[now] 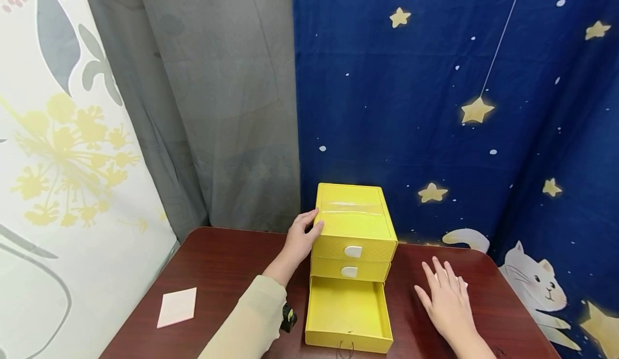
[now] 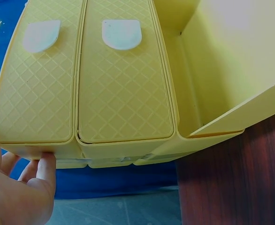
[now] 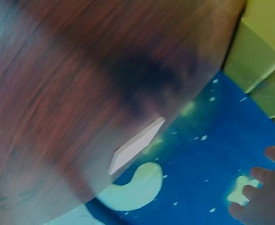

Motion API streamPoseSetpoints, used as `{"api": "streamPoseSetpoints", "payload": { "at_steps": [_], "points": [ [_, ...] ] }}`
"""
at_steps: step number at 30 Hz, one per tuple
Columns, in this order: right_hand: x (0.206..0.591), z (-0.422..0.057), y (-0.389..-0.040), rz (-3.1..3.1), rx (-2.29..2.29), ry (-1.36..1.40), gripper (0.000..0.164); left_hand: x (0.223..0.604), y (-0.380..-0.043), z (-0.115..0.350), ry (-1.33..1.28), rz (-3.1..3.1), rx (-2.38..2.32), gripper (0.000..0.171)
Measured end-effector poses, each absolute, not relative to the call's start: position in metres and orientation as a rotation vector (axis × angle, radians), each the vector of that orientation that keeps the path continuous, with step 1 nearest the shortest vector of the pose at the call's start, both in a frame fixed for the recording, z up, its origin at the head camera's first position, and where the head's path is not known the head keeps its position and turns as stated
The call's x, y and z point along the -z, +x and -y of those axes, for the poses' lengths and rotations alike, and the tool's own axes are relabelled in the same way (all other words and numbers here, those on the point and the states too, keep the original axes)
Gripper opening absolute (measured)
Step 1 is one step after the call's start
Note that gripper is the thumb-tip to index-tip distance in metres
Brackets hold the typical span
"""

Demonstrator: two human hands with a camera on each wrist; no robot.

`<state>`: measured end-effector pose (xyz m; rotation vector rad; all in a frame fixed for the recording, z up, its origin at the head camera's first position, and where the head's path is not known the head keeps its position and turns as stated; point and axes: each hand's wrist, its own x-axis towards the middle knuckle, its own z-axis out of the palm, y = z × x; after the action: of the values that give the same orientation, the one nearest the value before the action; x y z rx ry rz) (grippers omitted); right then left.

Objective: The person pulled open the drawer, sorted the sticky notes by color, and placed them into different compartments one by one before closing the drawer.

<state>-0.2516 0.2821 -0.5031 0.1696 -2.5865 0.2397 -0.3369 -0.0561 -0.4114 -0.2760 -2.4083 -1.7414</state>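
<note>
A yellow drawer box (image 1: 355, 222) stands on the table, its two upper drawers shut, a strip of clear tape on its top. Its bottom drawer (image 1: 348, 308) is pulled out, with bare inner floor showing and a dark loop at its front. My left hand (image 1: 297, 243) rests on the box's upper left side; in the left wrist view the fingertips (image 2: 46, 164) touch the side wall. My right hand (image 1: 450, 302) is spread over the table, right of the box, touching nothing that I can make out. Beyond it lies a pale square pad (image 3: 136, 146), mostly hidden by the fingers in the head view.
Another pale square pad (image 1: 177, 308) lies at the left of the dark red-brown table (image 1: 232, 273). Behind the table hang a grey curtain (image 1: 232, 106) and a blue star-patterned curtain (image 1: 387, 106). White flowered cloth (image 1: 72, 187) hangs at the left.
</note>
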Motion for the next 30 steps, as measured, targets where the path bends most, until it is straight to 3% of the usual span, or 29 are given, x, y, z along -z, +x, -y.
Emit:
{"api": "streamPoseSetpoints", "payload": {
  "at_steps": [10, 21, 30],
  "points": [
    [0.513, -0.318, -0.275, 2.749, -0.327, 0.15, 0.066, 0.412, -0.337, 0.057, -0.27, 2.411, 1.736, 0.052],
    [0.51, -0.361, -0.296, 3.112, -0.5, -0.144, 0.086, 0.413, -0.337, 0.056, -0.289, 2.416, 1.744, 0.053],
    [0.523, -0.366, -0.301, 3.201, -0.544, -0.281, 0.089, 0.412, -0.336, 0.056, -0.281, 2.41, 1.754, 0.052]
  ]
}}
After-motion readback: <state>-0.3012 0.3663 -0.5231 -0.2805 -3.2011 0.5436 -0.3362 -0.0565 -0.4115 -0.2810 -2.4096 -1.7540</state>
